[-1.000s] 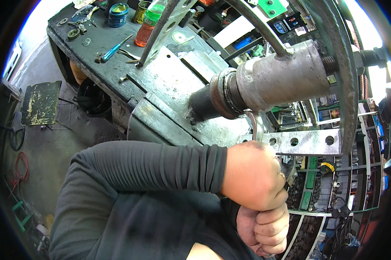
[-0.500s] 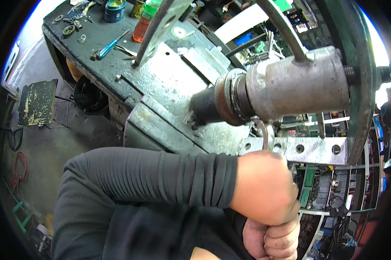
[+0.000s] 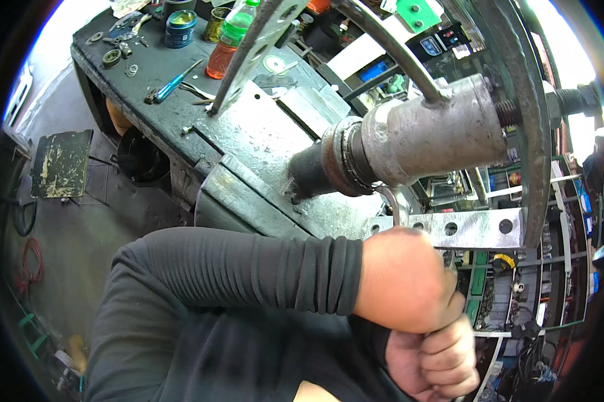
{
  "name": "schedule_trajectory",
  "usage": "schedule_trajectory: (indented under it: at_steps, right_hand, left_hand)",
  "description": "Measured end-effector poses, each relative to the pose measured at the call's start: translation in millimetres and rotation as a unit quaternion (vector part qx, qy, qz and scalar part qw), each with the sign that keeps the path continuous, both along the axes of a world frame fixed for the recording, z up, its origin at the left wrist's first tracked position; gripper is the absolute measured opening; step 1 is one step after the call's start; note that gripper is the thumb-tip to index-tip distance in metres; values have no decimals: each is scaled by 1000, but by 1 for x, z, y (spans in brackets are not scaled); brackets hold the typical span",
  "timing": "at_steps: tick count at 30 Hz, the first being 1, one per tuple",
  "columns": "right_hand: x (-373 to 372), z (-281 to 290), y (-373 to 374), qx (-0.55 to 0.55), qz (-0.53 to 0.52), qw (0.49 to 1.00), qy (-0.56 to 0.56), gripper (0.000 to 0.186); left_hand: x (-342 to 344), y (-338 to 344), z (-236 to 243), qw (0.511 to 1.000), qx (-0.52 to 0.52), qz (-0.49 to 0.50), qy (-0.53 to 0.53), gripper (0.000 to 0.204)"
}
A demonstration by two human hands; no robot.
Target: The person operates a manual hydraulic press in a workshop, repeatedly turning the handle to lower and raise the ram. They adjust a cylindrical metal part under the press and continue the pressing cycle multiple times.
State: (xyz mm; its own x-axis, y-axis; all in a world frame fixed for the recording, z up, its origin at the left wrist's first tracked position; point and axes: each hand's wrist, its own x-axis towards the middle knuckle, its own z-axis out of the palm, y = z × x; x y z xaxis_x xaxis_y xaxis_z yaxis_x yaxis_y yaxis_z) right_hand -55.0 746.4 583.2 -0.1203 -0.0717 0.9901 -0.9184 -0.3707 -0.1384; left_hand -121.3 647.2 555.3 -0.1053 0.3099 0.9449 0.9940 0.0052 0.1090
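Note:
My left hand (image 3: pixel 404 280), at the end of a black sleeve, is a closed fist below the steel cylinder (image 3: pixel 442 130). A curved metal piece (image 3: pixel 397 204) comes down from the rusty collar (image 3: pixel 337 157) and passes out of sight at this hand. Just below, with its fingers curled shut, is my right hand (image 3: pixel 439 358), against the left one. Whatever the two hands grip is hidden by them. The cylinder lies sideways in a heavy steel frame (image 3: pixel 535 134), with a black cylindrical end (image 3: pixel 309 171) towards the plate (image 3: pixel 268 127). A threaded bolt (image 3: pixel 509 114) enters its right end.
A perforated bar (image 3: pixel 476 229) runs below the cylinder. On the dark workbench (image 3: pixel 141 114) stand a red-liquid bottle (image 3: pixel 225 53) and a blue tin (image 3: pixel 180 30), near a blue-handled screwdriver (image 3: pixel 171 84). A small low table (image 3: pixel 61 164) is at left, shelves of parts (image 3: pixel 509 295) at right.
The view has shifted, so the cylinder and frame appear farther left and more of the bolt shows. My right hand has moved to the right and slightly up; both hands stay closed.

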Motion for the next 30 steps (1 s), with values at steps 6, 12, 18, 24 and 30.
schedule_trajectory:
  at_steps: [6, 12, 18, 24, 30]
  right_hand:
    - [-4, -22, -1, -20, 31, 999, 39, 25]
    - [-9, -31, -2, -28, 37, 998, 52, 25]
    - [-14, -44, -2, -25, 37, 997, 65, 25]
    - [-14, -60, 3, -46, 29, 996, 70, 25]
    - [-17, -43, 0, -29, 16, 998, 53, 25]
  left_hand:
    - [7, -1, -8, 1000, -8, 3, 3, 14]
    - [3, 2, -17, 999, 17, 20, 42, 18]
    - [4, 4, -26, 1000, 9, -22, 20, 17]
    - [6, 9, -39, 997, 4, -73, 1, 16]
    - [10, 9, -30, 996, 21, -81, -39, 17]
